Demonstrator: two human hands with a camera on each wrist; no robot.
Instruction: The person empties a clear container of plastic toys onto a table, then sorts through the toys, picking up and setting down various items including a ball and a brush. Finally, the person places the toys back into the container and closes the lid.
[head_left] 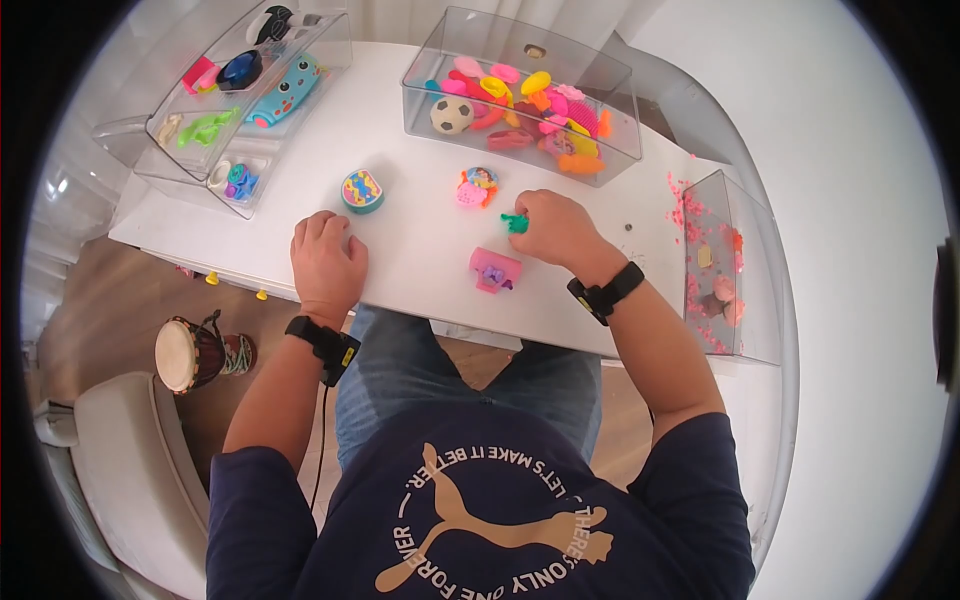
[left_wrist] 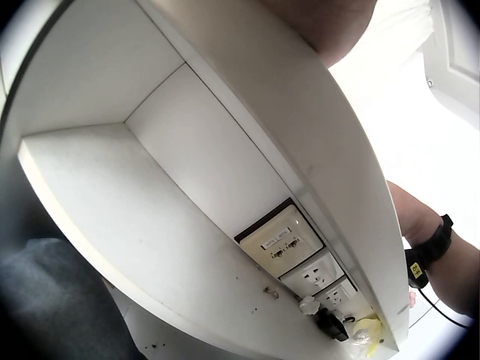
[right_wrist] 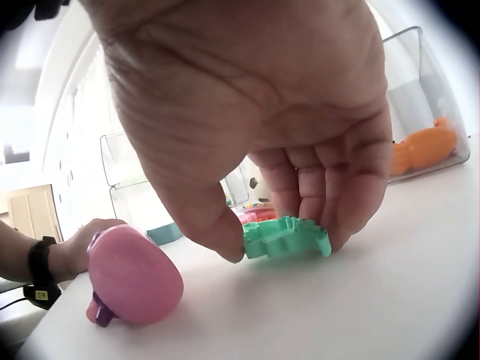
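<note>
Left hand (head_left: 328, 262) is rested on the table (head_left: 400, 270), fingers loosely bent, nothing seen held. Pink toy (head_left: 494, 262) is sited nearer the body than green toy (head_left: 515, 223), which is pinched, thumb against fingers, by right hand (head_left: 560, 232), low over the table; light, even pressure is advised.

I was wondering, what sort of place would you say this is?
Probably a home play corner, though I cannot be sure: the right hand pinches a green toy at a white table, a clear bin holds colourful toys, and a hand drum sits below.
</note>
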